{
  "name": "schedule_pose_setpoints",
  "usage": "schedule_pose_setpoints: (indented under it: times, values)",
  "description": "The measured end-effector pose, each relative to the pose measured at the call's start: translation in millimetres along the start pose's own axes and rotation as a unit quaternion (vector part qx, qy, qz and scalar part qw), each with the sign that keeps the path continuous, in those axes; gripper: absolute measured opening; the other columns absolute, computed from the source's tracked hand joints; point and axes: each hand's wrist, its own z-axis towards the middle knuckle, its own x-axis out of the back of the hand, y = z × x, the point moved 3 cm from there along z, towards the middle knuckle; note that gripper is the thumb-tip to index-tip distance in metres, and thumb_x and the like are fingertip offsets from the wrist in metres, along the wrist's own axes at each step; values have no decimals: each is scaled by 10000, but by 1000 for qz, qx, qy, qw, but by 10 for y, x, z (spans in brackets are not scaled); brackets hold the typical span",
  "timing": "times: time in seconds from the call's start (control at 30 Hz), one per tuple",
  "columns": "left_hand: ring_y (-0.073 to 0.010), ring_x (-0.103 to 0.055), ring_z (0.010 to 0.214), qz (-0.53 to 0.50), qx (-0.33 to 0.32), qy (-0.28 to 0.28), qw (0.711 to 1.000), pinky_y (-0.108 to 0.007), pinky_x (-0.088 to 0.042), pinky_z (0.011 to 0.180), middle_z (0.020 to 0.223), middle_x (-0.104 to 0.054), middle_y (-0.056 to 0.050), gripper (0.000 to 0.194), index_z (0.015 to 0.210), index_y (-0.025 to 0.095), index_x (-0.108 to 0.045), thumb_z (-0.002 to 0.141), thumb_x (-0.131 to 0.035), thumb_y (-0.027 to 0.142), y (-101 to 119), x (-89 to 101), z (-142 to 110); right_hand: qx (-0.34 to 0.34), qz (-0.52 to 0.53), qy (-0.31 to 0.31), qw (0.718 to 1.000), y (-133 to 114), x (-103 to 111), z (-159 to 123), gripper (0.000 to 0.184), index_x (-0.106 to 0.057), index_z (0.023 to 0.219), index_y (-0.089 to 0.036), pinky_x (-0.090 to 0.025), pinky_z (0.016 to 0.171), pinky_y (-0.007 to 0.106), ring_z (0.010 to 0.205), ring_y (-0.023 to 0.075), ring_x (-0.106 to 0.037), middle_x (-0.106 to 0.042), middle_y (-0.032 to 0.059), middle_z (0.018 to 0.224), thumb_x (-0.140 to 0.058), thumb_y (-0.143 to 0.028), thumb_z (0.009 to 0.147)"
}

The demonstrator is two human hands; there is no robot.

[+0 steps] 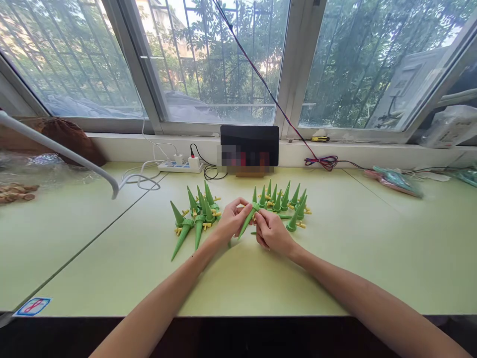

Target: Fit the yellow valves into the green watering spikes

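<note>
Between my two hands is a green plastic watering spike (246,223), its tip angled down toward me and its wider collar up. The fingers of my left hand (234,218) are closed around its collar end. My right hand (274,229) pinches at the same spike's collar, where a bit of yellow shows; its other fingers are curled. To the left is a group of green spikes (199,211) with yellow valves, some upright, some lying tip toward me. More green spikes (285,199) with yellow valves stand behind and right of my right hand.
A tablet with a dark screen (249,141) stands at the back. Left of it lies a white power strip (181,166) with plugs and cables. Coiled wire (322,162), a yellow cutter (318,139) and plastic bags (397,181) are on the right. A white curved arm (63,149) crosses the left.
</note>
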Motion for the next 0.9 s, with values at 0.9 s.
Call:
schedule_pose_setpoints:
  times: [0.9]
  values:
    - [-65, -359, 449, 271, -137, 104, 947, -195, -266, 447, 575, -437, 52, 253, 794, 181, -564, 808, -638, 423, 185, 202, 26, 27, -119, 50, 991, -45, 26, -51, 361, -465, 695, -225, -338, 439, 273, 372, 123, -470, -505, -28, 520, -432, -442, 981]
